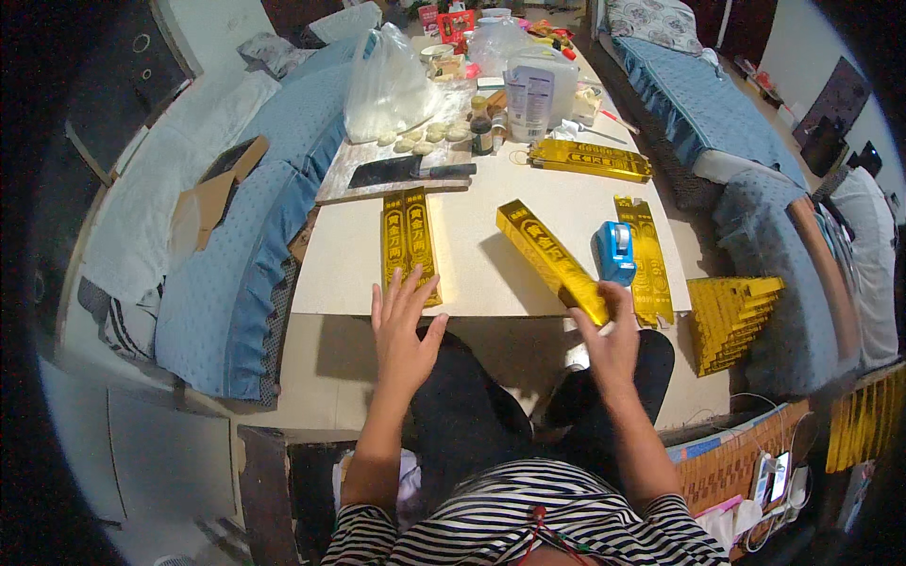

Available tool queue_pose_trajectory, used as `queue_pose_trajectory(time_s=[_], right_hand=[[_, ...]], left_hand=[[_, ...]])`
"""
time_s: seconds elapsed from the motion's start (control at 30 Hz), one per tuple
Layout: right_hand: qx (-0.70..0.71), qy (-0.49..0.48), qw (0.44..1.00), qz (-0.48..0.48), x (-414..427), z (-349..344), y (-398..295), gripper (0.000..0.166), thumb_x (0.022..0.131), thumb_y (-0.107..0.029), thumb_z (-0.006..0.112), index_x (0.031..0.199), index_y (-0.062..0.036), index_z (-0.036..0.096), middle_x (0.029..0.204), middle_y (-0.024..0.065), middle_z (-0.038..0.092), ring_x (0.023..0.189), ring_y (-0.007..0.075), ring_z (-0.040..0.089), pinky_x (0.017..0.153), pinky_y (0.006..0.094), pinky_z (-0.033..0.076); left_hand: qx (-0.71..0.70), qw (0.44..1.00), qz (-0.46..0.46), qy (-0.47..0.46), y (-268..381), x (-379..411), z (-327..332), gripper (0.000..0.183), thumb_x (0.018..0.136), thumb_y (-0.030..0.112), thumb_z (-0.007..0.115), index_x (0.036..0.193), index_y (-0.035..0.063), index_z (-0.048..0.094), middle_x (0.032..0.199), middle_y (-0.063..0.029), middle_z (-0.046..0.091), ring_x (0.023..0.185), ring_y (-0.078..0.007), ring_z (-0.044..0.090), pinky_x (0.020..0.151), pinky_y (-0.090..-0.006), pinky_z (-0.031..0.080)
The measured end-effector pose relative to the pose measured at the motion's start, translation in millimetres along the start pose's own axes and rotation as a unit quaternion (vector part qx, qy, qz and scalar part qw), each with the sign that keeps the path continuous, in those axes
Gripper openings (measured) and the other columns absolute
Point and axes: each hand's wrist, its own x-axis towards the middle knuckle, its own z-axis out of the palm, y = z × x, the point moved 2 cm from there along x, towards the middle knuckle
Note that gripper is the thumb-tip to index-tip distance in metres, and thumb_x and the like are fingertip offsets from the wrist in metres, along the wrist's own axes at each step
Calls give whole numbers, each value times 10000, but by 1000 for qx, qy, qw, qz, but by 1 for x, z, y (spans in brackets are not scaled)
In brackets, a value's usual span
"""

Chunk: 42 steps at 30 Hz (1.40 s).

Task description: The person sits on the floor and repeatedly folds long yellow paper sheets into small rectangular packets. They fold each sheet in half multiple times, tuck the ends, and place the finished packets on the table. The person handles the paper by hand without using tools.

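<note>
My right hand (610,329) grips the near end of a long gold foil paper box (548,255), which is tilted above the white table (467,283). My left hand (407,325) has its fingers spread, their tips over the near end of two gold boxes or strips (408,237) lying side by side. A blue tape dispenser (615,252) with a roll of tape sits right of the held box, partly on flat gold foil card sheets (650,262). Farther back lies a bundle of gold card (591,160).
A cleaver (407,172) lies on a wooden board (333,185) with pale dough pieces (425,138). Behind are a sauce bottle (481,127), a white jug (529,102) and a plastic bag (389,85). Stacked gold pieces (732,318) stand right of the table; blue-covered sofas (212,318) flank it.
</note>
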Motion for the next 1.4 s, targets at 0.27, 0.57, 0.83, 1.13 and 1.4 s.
queue_pose_trajectory(time_s=[0.27,0.57,0.83,1.13,1.4], right_hand=[[-48,-183,975,-119,-17,90,-35,761,860,-139,746,1498,-19,349,1480,315,414,1368,438,442,1125,438,408],[113,-300,921,-221,13,158,-29,774,853,-110,751,1520,-72,363,1552,274,344,1424,397,389,1143,425,388],[7,-4,990,-138,39,46,-11,444,873,-94,716,1300,-57,601,1259,188,606,1180,346,574,1015,441,463],[-417,35,905,-75,22,-63,61,582,757,-251,811,1192,58,577,1193,270,592,1156,412,552,1018,479,427],[-361,-20,932,-38,27,-75,75,252,836,-255,733,856,-15,659,899,164,667,862,340,673,720,455,543]], left_hand=[[70,995,-34,-70,-34,9,43,473,974,351,598,1392,132,567,1538,-126,451,1490,-364,284,1226,-583,34],[17,998,-37,-57,-45,9,33,518,973,325,605,1435,111,505,1498,-136,494,1480,-342,318,1235,-564,33],[6,999,12,31,-20,-13,21,402,914,198,669,1309,128,643,1492,-120,501,1483,-342,311,1236,-593,51],[-177,982,53,-44,60,-57,63,208,902,58,641,1075,112,742,1265,-89,667,1291,-270,559,1189,-543,288],[-233,971,26,-47,70,-60,60,172,900,40,637,1034,68,741,1122,-93,731,1128,-272,666,1125,-502,388]])
